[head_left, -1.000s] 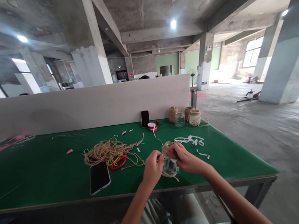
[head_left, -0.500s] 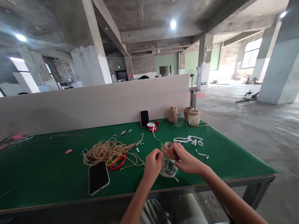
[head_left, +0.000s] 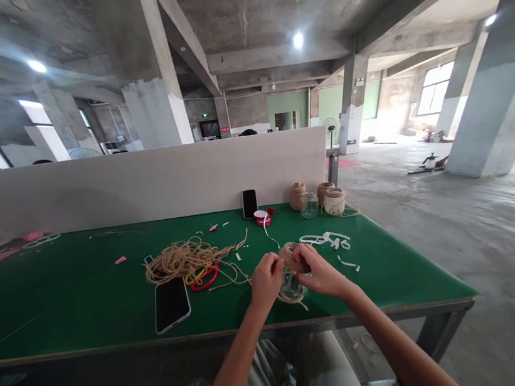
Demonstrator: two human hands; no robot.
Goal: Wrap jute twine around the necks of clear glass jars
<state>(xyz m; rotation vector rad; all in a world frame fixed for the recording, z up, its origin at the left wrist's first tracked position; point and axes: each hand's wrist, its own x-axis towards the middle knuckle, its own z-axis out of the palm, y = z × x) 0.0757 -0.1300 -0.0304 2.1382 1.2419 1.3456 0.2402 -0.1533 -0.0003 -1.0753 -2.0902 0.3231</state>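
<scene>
In front of me on the table stands a glass jar (head_left: 291, 287), its neck wrapped in jute twine (head_left: 290, 253). My left hand (head_left: 267, 278) is closed in a pinch at the left of the neck, apparently on the twine; the fingertips partly cover what they hold. On the right, my right hand (head_left: 319, 269) is closed around the wrapped neck of the jar, with the thumb toward me. A loose twine end lies by the jar's base. Left of my hands is a tangled heap of twine (head_left: 185, 259), with red and yellow scissor-like handles (head_left: 205, 279) partly under it.
A phone (head_left: 171, 305) lies at front left; another phone (head_left: 249, 204) leans on the white partition (head_left: 143, 186). Near it sits a red-and-white tape roll (head_left: 263, 217). Several jars, some twine-wrapped (head_left: 334, 202), stand at back right. White strips (head_left: 325, 240) lie right of my hands.
Both hands stay at the jar's neck, with only small shifts of the fingers. The view has moved slightly.
</scene>
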